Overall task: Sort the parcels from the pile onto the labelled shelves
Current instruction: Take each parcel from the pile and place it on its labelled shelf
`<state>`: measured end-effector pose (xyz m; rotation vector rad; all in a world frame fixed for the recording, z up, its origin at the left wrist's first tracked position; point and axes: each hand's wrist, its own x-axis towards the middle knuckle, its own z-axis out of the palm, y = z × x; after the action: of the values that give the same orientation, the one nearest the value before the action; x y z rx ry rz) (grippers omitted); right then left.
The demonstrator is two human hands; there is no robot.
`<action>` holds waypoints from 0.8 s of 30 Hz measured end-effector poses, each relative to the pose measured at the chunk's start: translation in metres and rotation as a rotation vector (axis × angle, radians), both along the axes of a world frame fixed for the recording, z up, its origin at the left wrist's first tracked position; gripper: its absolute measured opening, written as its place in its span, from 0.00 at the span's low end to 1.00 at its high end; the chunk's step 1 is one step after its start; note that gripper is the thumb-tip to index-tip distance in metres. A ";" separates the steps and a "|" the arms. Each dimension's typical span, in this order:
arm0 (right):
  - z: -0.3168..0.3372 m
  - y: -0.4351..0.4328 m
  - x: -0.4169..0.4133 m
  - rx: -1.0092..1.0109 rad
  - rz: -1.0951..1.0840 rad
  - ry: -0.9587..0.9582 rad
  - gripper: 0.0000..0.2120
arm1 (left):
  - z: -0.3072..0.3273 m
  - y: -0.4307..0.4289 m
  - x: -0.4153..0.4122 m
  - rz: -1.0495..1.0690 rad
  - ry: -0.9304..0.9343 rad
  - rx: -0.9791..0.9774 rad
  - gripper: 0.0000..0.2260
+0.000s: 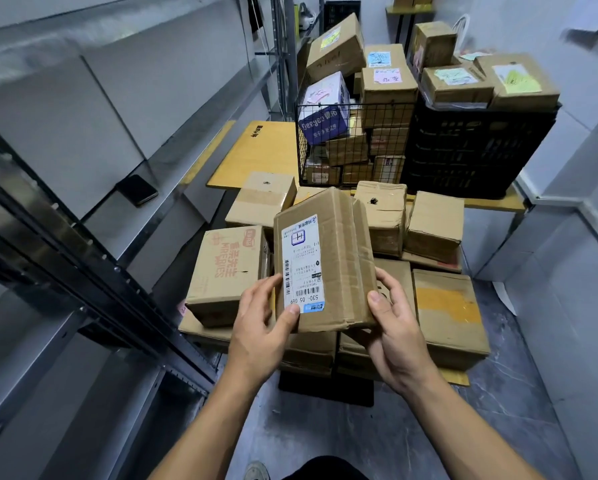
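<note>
I hold a brown cardboard parcel (339, 258) up in front of me, its white shipping label (301, 265) facing me. My left hand (263, 317) grips its lower left corner with the thumb on the label. My right hand (391, 323) grips the lower right edge, thumb on the side. Below and behind it lies the pile of cardboard parcels (442, 306) on the floor. Grey metal shelves (93, 188) run along the left.
A black phone (137, 189) lies on a left shelf. Behind the pile, a yellow table (256, 150) carries a wire basket (353, 147) and a black crate (477, 147), both stacked with labelled boxes. A white wall closes the right side.
</note>
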<state>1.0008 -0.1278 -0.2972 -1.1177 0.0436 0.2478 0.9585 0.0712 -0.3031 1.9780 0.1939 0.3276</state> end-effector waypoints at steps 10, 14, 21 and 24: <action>-0.006 0.001 0.003 -0.429 0.017 -0.347 0.20 | 0.012 0.001 -0.018 0.106 -0.104 -0.012 0.25; 0.002 0.007 0.001 -0.532 0.022 -0.462 0.15 | 0.015 0.007 -0.034 0.161 -0.128 0.087 0.24; 0.017 0.037 -0.014 -0.457 0.283 -0.459 0.28 | 0.022 0.022 -0.072 0.265 -0.156 0.244 0.24; 0.018 0.060 -0.024 -0.470 0.346 -0.475 0.31 | 0.027 0.033 -0.096 0.341 -0.141 0.292 0.24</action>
<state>0.9772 -0.0675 -0.2794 -1.6281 -0.5417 0.2818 0.8629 0.1046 -0.2757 2.1972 0.4134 0.7488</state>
